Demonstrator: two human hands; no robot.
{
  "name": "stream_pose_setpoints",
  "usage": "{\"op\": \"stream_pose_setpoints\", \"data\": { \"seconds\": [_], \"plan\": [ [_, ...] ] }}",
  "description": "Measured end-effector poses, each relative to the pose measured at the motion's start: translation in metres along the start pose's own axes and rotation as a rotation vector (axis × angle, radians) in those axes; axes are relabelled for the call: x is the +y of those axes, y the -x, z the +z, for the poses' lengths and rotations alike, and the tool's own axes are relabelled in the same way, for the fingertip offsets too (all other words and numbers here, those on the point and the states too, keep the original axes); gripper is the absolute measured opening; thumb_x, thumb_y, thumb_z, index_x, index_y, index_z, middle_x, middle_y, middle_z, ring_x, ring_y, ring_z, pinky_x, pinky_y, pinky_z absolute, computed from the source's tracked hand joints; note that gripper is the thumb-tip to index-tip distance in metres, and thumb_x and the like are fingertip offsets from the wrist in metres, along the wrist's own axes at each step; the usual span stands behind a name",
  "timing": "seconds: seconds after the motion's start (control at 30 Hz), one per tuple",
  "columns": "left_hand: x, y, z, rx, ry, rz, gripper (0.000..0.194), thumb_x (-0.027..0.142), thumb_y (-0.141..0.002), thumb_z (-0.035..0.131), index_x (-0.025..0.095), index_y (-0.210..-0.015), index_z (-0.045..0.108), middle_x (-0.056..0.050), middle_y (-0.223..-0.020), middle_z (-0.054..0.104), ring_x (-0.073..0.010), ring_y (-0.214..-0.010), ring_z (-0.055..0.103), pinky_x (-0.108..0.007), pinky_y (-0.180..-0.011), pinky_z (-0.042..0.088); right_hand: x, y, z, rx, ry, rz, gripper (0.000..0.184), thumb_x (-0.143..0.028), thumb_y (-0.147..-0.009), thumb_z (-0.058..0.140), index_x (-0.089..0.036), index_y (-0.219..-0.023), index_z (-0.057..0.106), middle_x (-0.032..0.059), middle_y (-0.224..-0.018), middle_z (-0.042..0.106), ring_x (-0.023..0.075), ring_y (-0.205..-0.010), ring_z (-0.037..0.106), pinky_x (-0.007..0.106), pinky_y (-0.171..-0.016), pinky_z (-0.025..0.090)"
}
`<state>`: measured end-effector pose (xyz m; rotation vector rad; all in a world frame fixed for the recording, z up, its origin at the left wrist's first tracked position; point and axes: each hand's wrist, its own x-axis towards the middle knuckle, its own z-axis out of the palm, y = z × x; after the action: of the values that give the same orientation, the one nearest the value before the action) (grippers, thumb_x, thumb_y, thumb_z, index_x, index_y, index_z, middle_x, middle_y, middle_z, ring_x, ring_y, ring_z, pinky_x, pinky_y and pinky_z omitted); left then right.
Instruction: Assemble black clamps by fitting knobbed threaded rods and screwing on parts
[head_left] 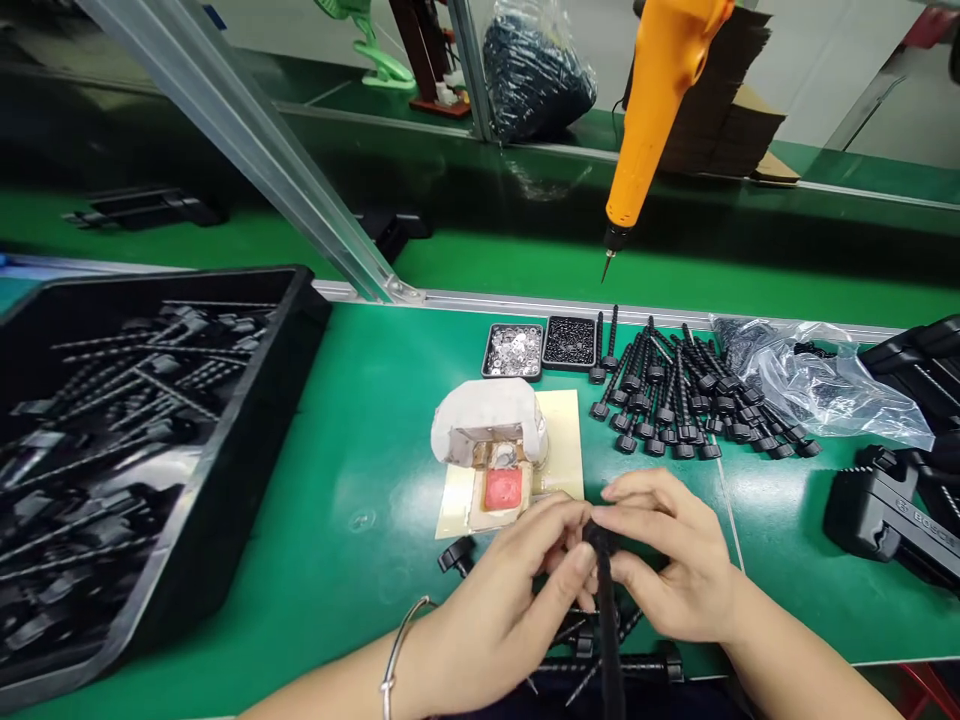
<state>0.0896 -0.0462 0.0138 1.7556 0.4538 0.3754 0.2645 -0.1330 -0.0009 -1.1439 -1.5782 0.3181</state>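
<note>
Threaded black rod (609, 640): gripped at its knobbed top by the closed fingers of left hand (517, 590) and right hand (667, 560), low over the green surface (360, 480). Behind it: padded jig (491, 430), two small parts trays (540, 347), row of rods (690, 400). Overhead: orange screwdriver (652, 110).

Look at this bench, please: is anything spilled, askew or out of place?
Nothing looks spilled or damaged. The loose black threaded rods lie in an untidy fan beside the two small trays, and a few lie scattered under the hands. Both hands, left and right, grip one black rod.
</note>
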Motion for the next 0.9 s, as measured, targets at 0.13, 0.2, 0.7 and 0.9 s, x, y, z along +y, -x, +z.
{"op": "stream_pose_setpoints", "data": {
  "seconds": [0.13, 0.2, 0.7, 0.9],
  "plan": [
    [-0.002, -0.003, 0.007, -0.081, 0.427, -0.365, 0.043, 0.06, -0.098, 0.044, 0.019, -0.087, 0.052, 0.002, -0.062, 0.06, -0.0136, -0.051, 0.061, -0.025, -0.054, 0.051, 0.005, -0.001, 0.006, -0.017, -0.123, 0.056, 0.029, -0.021, -0.093, 0.069, -0.02, -0.121, 0.067, 0.0106, -0.102, 0.069, 0.0192, -0.088, 0.07, 0.03, -0.076, 0.061],
    [-0.002, -0.002, 0.01, -0.062, 0.484, -0.437, 0.049, 0.067, -0.093, 0.048, 0.019, -0.085, 0.052, 0.003, -0.058, 0.06, -0.0126, -0.046, 0.058, -0.024, -0.051, 0.047, 0.004, -0.001, 0.009, -0.014, -0.153, 0.107, 0.025, -0.028, -0.09, 0.074, -0.018, -0.112, 0.069, 0.0098, -0.095, 0.07, 0.0179, -0.08, 0.069, 0.027, -0.071, 0.061],
    [-0.001, 0.006, 0.008, -0.415, -0.723, -0.126, 0.018, 0.025, -0.091, 0.066, 0.017, -0.108, 0.067, -0.012, -0.106, 0.07, -0.035, -0.096, 0.068, -0.049, -0.082, 0.057, 0.07, -0.005, -0.041, 0.397, 0.775, 0.203, 0.023, -0.035, -0.092, 0.068, -0.014, -0.101, 0.072, 0.0075, -0.083, 0.067, 0.0184, -0.064, 0.059, 0.034, -0.068, 0.054],
    [0.009, 0.001, 0.012, -0.583, -0.79, -0.182, 0.015, 0.017, -0.095, 0.058, 0.018, -0.108, 0.066, -0.008, -0.102, 0.071, -0.0322, -0.095, 0.069, -0.054, -0.083, 0.058, 0.089, 0.001, -0.041, 0.289, 0.841, 0.262, 0.022, -0.032, -0.092, 0.065, -0.013, -0.1, 0.073, 0.0154, -0.095, 0.07, 0.0314, -0.092, 0.057, 0.049, -0.087, 0.048]
  ]
}}
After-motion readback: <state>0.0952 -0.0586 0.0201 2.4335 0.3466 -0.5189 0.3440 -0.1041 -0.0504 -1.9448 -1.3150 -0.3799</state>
